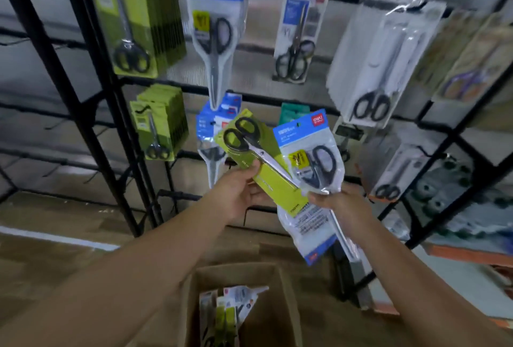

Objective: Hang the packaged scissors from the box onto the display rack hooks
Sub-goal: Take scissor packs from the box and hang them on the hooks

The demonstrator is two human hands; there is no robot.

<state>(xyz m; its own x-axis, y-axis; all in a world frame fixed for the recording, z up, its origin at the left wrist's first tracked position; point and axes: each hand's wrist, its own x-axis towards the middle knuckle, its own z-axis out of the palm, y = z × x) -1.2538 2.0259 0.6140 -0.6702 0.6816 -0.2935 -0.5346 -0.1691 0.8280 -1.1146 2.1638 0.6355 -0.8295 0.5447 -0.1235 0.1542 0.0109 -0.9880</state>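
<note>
Left hand pinches one green-carded scissors pack by its lower half, long axis running up-left with handles uppermost; right hand grips a fan of clear blue-headed packs, at least two, one upright and one hanging below the fist. Both sit mid-frame just in front of the rack, green pack nearer the matching green stacks at left, so the left hand is better placed. More packs stay in the box, bottom centre; count unclear.
</note>
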